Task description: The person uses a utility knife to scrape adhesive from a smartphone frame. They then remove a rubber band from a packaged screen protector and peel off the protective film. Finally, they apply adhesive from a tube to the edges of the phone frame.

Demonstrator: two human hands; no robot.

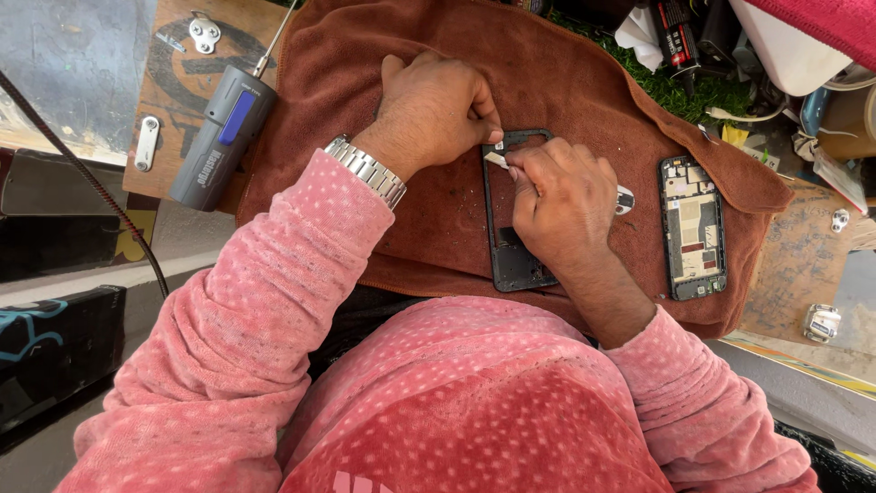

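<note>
Brown cloth [547, 73] is spread across the middle of the frame, and a black phone frame [511, 260] is laid on it at centre. Its top edge is pinched by the left hand [433, 110], while a small white strip [496, 159] is pinched in the fingertips of the right hand [561, 196]. An opened phone [693, 228] is seen at the right, a grey screwdriver [219, 137] at the upper left.

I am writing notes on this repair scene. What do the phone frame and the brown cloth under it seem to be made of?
Phone frame: probably dark matte plastic; thin, dull, with no shine. Brown cloth: looks like soft towel fabric, fuzzy and folded at the edges.
</note>
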